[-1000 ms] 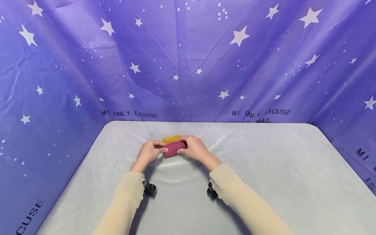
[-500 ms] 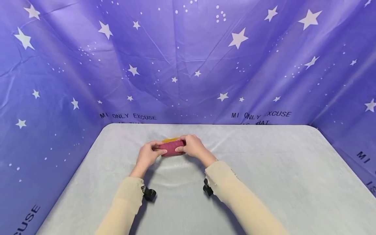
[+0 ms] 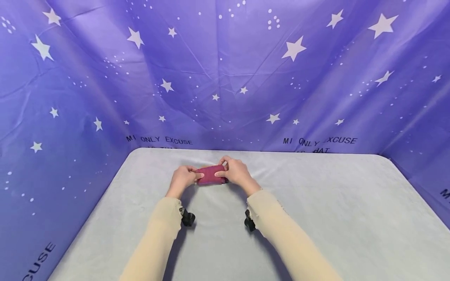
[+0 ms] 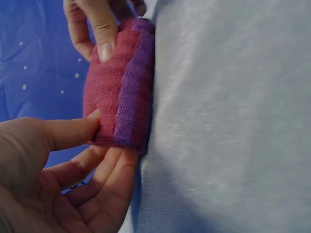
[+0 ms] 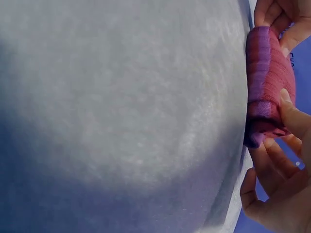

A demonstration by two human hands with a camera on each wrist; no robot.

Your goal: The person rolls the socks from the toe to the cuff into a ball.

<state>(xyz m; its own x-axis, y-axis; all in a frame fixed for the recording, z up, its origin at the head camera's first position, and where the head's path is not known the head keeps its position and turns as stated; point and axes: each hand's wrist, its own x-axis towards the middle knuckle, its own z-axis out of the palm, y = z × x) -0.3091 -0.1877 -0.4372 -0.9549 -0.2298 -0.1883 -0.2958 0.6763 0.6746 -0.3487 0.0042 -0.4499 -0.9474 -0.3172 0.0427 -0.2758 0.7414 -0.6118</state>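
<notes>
A rolled-up piece of ribbed knit fabric (image 3: 209, 176), burgundy with a purple band, lies crosswise between both hands over the far part of the table. My left hand (image 3: 182, 180) pinches its left end, thumb on the near face and fingers at the end and behind, as the left wrist view shows on the roll (image 4: 108, 90). At the other end, my right hand (image 3: 237, 172) grips the roll (image 5: 272, 73) with the thumb pressed on its face; its folded layers show there. Whether the roll touches the table cannot be told.
A pale grey cloth covers the table (image 3: 225, 230), whose far edge runs just behind the hands. Purple star-printed curtains (image 3: 225, 70) hang behind and at both sides. Black wrist cameras (image 3: 188, 218) sit under the sleeves.
The yellow part that showed behind the roll has nearly gone from sight. The roll has turned slightly, bringing its purple band to the near side. Both hands keep hold of it.
</notes>
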